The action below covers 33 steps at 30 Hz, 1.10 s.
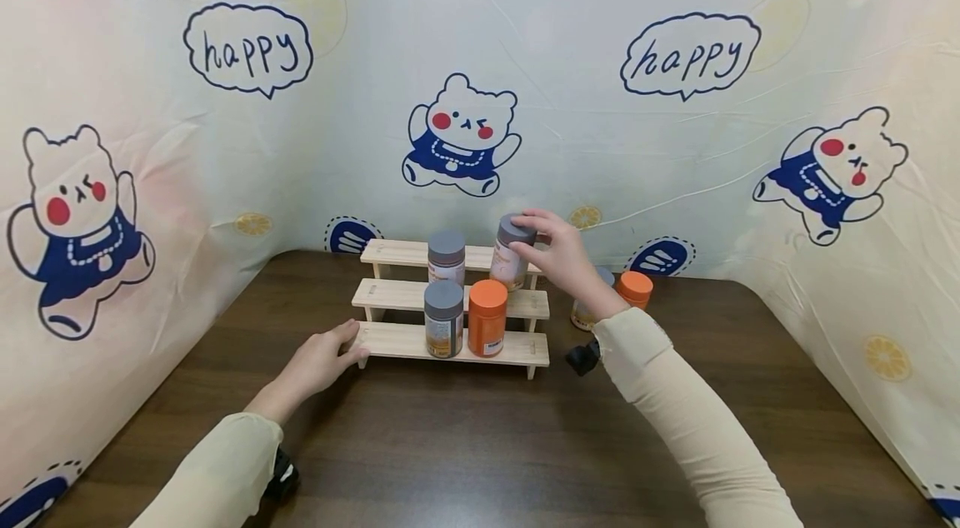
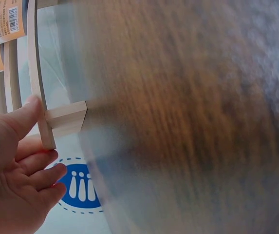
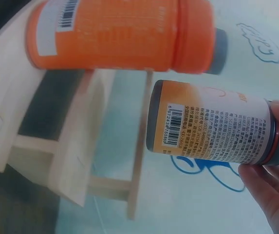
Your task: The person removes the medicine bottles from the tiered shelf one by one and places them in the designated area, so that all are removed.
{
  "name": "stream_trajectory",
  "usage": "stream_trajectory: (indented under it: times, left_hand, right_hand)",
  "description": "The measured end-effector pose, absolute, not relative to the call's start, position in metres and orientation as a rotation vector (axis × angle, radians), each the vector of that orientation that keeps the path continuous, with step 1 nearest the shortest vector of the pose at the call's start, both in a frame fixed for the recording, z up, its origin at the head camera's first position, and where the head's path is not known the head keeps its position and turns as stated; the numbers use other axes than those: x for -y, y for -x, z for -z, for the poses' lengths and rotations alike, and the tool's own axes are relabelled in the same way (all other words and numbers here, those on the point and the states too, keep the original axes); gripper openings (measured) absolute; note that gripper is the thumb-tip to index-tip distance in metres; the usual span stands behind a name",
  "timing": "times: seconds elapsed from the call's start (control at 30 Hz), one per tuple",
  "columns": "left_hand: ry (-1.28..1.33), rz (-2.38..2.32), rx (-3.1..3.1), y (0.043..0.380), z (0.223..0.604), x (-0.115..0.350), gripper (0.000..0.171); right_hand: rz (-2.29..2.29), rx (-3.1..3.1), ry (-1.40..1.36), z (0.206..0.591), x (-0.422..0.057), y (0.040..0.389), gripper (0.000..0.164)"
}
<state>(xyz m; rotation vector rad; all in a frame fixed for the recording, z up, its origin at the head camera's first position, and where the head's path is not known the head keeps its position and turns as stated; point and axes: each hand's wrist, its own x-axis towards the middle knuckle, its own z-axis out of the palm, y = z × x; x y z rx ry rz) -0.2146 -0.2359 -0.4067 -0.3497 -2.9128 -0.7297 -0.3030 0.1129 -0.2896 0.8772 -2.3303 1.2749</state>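
A three-step wooden display rack (image 1: 390, 338) stands on the table. My left hand (image 1: 321, 361) pinches the left end of its lowest step, thumb on top and index finger beneath in the left wrist view. By its grey lid, my right hand (image 1: 558, 251) holds a supplement bottle (image 3: 210, 123) with a white and orange label, tilted, over the right part of the rack. On the lowest step a grey-lidded bottle (image 1: 443, 326) and an orange bottle (image 1: 487, 320) stand side by side. Another grey-lidded bottle (image 1: 447, 255) stands behind them, its base hidden.
Right of the rack, partly behind my right wrist, are an orange-lidded bottle (image 1: 636, 288) and a grey-lidded bottle (image 1: 583, 316) on the brown table (image 1: 465, 445). A printed cloth (image 1: 570, 37) with cartoon bears hangs along the table's back and sides.
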Motion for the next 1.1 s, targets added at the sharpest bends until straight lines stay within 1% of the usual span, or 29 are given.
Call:
stream_trajectory:
  times: [0.3,0.6,0.8,0.83,1.0,1.1]
  left_hand:
    - [0.356,0.696,2.898,0.214,0.406,0.235,0.052]
    - [0.351,0.710,2.922,0.214,0.407,0.236,0.054]
    - [0.350,0.709,2.919,0.214,0.408,0.236,0.054]
    - [0.350,0.708,2.914,0.214,0.408,0.236,0.054]
    - [0.361,0.706,2.895,0.214,0.408,0.236,0.053]
    - [0.364,0.706,2.894,0.214,0.407,0.236,0.053]
  right_hand:
    - [-1.275,2.300,-0.797,0.274,-0.137,0.295,0.036]
    - [-1.280,2.303,-0.731,0.265,-0.161,0.285,0.037]
    - [-1.254,2.303,-0.681,0.248,-0.170,0.260,0.035]
    - [-1.245,2.308,-0.670,0.247,-0.173,0.260,0.035]
    - [-1.214,2.290,-0.642,0.262,-0.200,0.281,0.037]
    - [-1.187,2.274,-0.637,0.265,-0.211,0.284,0.038]
